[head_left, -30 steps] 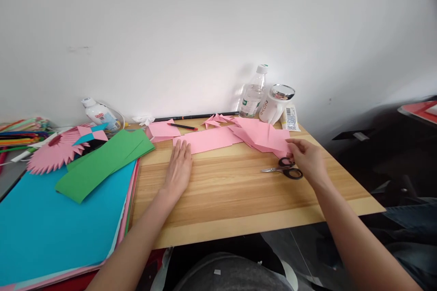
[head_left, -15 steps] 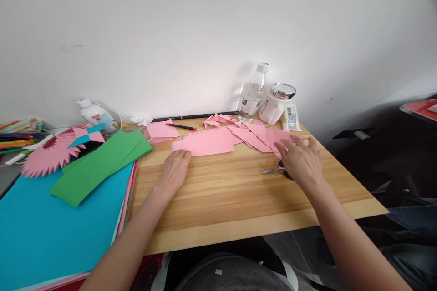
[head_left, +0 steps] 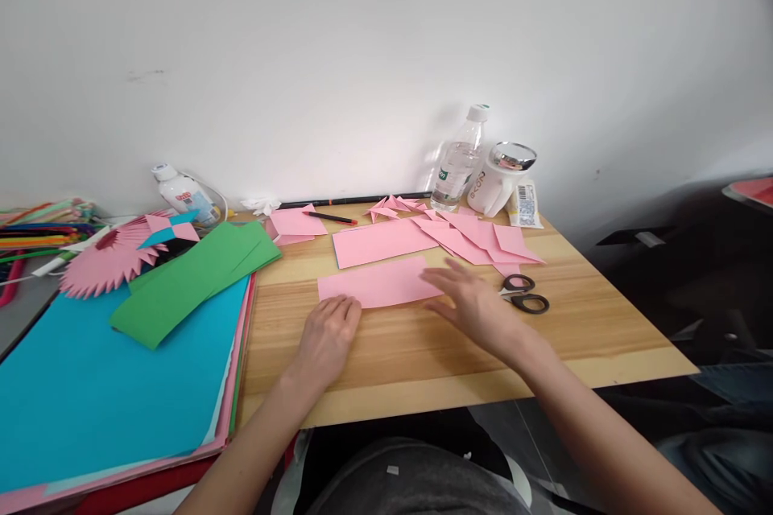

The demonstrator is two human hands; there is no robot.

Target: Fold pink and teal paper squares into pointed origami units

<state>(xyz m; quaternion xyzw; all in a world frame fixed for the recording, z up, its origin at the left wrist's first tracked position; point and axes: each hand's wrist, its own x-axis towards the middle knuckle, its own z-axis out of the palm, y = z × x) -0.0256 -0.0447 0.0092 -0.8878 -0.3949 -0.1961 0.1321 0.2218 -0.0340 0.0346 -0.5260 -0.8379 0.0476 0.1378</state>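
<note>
A pink paper strip (head_left: 380, 283) lies flat near the middle of the wooden table (head_left: 423, 354). My left hand (head_left: 329, 334) rests by its near left corner, fingers curled down against the paper's edge. My right hand (head_left: 474, 306) lies at the strip's right end, fingers stretched out and touching it, slightly blurred. A second pink strip (head_left: 383, 241) lies just behind. Black-handled scissors (head_left: 525, 295) sit to the right of my right hand, untouched.
Folded pink triangles (head_left: 477, 237) pile at the back right beside a water bottle (head_left: 459, 161) and a white cup (head_left: 498, 177). A pencil (head_left: 329, 217) lies on a pink square. Green paper (head_left: 193, 278), blue sheets (head_left: 109, 386) and a pink spiked paper flower (head_left: 109, 261) fill the left.
A pink strip has come forward from the back row toward me. My right hand left the triangle pile and scissors and moved left onto the strip; my left hand drew back with it.
</note>
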